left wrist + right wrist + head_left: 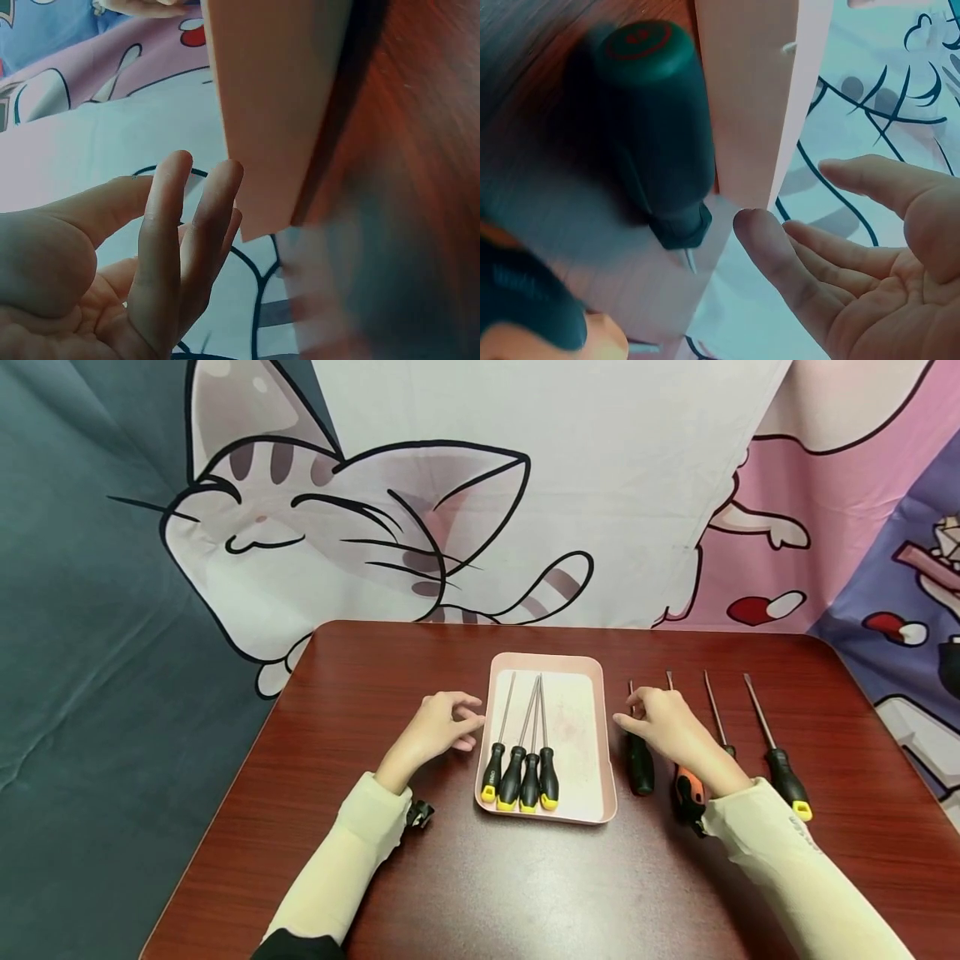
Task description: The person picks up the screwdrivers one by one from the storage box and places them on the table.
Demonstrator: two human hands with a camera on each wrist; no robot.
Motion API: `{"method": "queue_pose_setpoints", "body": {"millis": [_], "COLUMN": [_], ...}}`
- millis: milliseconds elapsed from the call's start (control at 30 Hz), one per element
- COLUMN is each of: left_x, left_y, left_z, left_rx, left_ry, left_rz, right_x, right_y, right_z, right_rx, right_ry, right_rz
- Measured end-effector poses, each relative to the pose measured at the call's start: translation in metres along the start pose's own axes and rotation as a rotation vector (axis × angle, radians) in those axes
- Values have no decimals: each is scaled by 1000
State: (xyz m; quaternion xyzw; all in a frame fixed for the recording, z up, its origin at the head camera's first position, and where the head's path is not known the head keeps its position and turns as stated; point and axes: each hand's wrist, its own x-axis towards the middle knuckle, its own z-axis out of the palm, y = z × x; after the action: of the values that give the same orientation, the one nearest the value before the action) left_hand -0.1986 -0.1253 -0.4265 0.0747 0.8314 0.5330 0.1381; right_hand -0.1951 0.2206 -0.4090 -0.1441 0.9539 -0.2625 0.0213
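Screwdrivers (pixel 530 781) may roll if left hand (pixel 437 725) or right hand (pixel 667 722), both empty, loosely spread, bumps the tray (pixel 579 747).

You are at a glossy, reddish-brown table (pixel 525 893) with screwdrivers (pixel 786 775) laid on it, before a hanging cloth (pixel 615 527) printed with a cartoon cat; this is a kind of indoor work corner, though whether home or office, your cloth-filled view does not quite tell.
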Motion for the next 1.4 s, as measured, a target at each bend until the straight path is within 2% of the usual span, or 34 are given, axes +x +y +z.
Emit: {"method": "queue_pose_setpoints", "body": {"millis": [200,367,633,967,1033,1267,1400], "left_x": [-3,-6,-10,-5,-4,-1,2], "left_y": [12,24,38,44,46,51,52], "left_z": [3,10,19,33,36,49,57], "left_rx": [22,83,194,266,297,465,540], "left_ry": [-32,-69,-129,-167,-176,-221,-254], "left_rz": [47,79,144,136,139,198,222], "right_x": [5,7,11,12,13,16,18], "right_y": [-2,-5,-10,-11,-11,-12,-12], "right_z": [8,14,21,25,26,29,31], "right_rx": [15,82,98,174,166,39,39], "right_ry": [-34,-62,-68,-96,-88,-26,-29], "right_rz": [27,57,51,87,88,63,85]}}
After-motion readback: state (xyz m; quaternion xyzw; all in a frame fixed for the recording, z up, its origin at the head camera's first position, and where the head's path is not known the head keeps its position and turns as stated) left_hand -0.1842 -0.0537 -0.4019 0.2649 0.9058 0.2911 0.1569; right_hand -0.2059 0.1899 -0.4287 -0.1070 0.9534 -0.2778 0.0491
